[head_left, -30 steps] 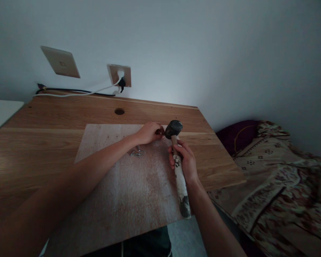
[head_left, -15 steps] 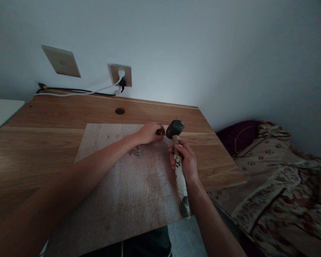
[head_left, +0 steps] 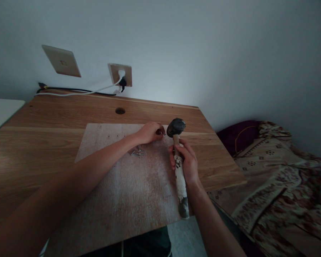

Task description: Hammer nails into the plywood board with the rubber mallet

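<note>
A person's R hand [head_left: 187,159] held a black-headed mallet [head_left: 180,174] w/ a worn white-and-brown handle, the grip wrapped around it just below the head. The mallet sat nr. the R side of a pale, scuffed board [head_left: 141,189], its head just R of the L hand [head_left: 149,132] & pointing away from the body. The L hand, fingers bent in, was nr. the board's far edge; its grip looked narrow, but whether it pinched anything was too small to tell. A few silver nails [head_left: 138,153] lay loose on the board, just nearer the body than the L wrist. The board rested on a wood-grain worktop [head_left: 216,153] w/ a round cable hole [head_left: 120,111] nr. the back. Behind, a white cable [head_left: 80,94] was plugged into a wall outlet [head_left: 127,69]; to the R, patterned bedding [head_left: 267,178] lay beside a purple cushion [head_left: 230,137].
</note>
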`<state>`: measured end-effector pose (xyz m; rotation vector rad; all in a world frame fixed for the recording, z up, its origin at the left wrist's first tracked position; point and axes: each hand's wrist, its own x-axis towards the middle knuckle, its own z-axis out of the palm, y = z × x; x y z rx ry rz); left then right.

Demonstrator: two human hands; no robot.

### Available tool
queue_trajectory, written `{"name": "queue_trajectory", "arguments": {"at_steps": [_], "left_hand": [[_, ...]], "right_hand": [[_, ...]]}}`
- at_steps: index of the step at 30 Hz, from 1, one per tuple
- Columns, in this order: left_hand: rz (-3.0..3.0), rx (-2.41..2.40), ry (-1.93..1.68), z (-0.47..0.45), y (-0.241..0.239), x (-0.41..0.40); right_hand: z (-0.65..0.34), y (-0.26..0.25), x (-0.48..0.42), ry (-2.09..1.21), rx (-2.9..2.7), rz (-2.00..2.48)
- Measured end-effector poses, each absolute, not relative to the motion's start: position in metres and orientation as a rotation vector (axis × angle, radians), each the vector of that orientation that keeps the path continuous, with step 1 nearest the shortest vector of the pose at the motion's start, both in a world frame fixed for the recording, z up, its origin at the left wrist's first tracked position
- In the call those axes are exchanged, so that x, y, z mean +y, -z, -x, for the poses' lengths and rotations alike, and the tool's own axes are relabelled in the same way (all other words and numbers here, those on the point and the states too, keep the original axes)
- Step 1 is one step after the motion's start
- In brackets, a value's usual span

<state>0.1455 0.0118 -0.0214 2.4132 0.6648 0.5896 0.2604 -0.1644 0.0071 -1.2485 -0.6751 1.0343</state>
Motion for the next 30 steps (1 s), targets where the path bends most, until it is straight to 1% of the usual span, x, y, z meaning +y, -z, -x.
{"name": "queue_trajectory", "arguments": {"at_steps": [5, 10, 16, 21, 27, 30], "left_hand": [[-2.435, 0.667, -0.585, -0.1458, 0.022, 0.0123], [-2.437, 0.68, -0.586, -0.146, 0.0222, 0.0122], [-2.473, 0.67, -0.556, -0.1454, 0.0215, 0.0124], [-2.426, 0.68, -0.569, -0.1454, 0.022, 0.0132], [-2.446, 0.687, -0.565, -0.1464, 0.0226, 0.0135], [-2.429, 0.694, -0.585, -0.1463, 0.0236, 0.0138]], "right_hand": [[-0.2608, -0.0072, -0.1637, -1.081, -0.677, 1.26], [-0.2602, -0.0076, -0.1654, -1.043, -0.695, 1.224], [-0.2616, -0.0063, -0.1641, -1.117, -0.69, 1.237], [-0.2606, -0.0081, -0.1647, -1.061, -0.686, 1.194], [-0.262, -0.0087, -0.1646, -1.132, -0.672, 1.208], [-0.2614, -0.01, -0.1657, -1.088, -0.663, 1.179]]}}
